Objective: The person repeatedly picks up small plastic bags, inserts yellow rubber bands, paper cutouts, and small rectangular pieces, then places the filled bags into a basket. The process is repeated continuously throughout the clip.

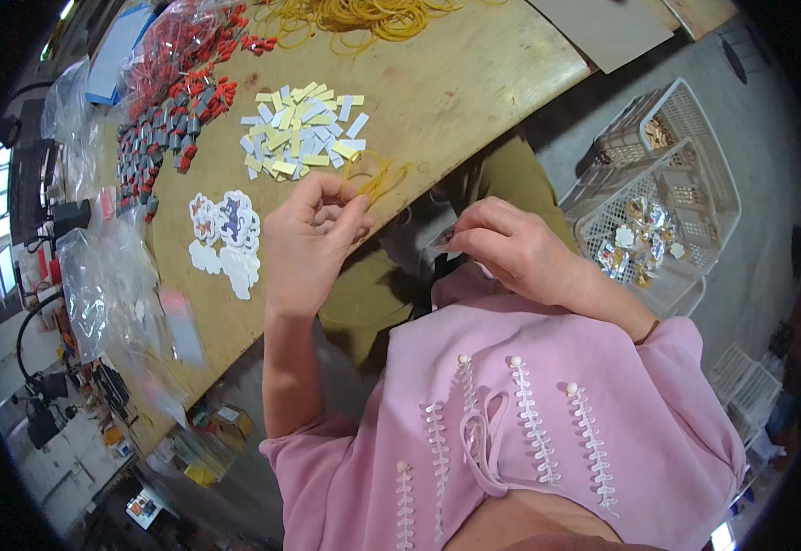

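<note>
My left hand [313,234] is closed in a pinch at the table's edge, with thin yellow rubber bands [377,180] looping out from its fingertips. Over my lap, my right hand [518,250] is closed, its fingertips pinching a small clear plastic bag [441,241] that is mostly hidden. Just beyond my left hand lies a heap of small yellow and white strips [304,129]. White-edged die-cut picture cards [233,220] are piled to the left of that hand, some with plain white sides up.
Small red-and-grey parts [157,138] cover the left of the wooden table [456,92]. More yellow rubber bands [364,23] lie at the far edge. Plastic bags [107,285] line the left side. At right, a plastic basket [676,179] holds shiny foil packets [644,241].
</note>
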### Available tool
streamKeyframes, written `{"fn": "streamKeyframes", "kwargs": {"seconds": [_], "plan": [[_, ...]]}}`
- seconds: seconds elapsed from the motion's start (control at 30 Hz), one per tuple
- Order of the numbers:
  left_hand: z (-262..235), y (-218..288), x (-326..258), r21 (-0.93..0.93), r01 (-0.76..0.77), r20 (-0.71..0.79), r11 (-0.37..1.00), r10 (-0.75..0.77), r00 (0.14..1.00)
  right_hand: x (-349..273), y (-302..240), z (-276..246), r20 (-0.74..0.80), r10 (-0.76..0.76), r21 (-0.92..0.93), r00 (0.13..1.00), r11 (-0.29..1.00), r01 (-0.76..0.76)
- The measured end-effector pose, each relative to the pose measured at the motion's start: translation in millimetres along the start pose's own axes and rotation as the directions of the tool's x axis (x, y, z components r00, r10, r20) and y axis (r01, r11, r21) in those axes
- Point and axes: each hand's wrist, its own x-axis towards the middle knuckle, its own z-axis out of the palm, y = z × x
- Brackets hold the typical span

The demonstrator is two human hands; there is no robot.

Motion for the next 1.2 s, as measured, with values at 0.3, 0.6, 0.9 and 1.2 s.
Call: {"fn": "streamKeyframes", "kwargs": {"seconds": [0.3, 0.6, 0.9, 1.2], "plan": [[37.7, -7.0, -56.9, -0.393, -0.201, -0.063, 0.897, 0.192, 0.979, 15.6, -9.8, 19.1, 0.032, -0.044, 0.080, 0.999, 0.996, 0.041], [38.4, -43.9, -62.7, 0.627, -0.610, 0.034, 0.485, 0.765, 0.643, 15.5, -17.5, 22.8, 0.053, -0.073, 0.123, 0.996, 0.990, 0.066], [15.9, -24.8, -84.7, 0.714, -0.499, 0.248, 0.491, 0.489, 0.836, 20.5, -26.4, 32.9, 0.142, -0.173, 0.215, 0.974, 0.966, 0.141], [-4.2, -33.2, -81.9, 0.669, -0.363, 0.426, 0.649, 0.066, 0.902, 23.7, -35.9, 40.8, 0.272, -0.196, 0.207, 0.942, 0.968, 0.142]]}}
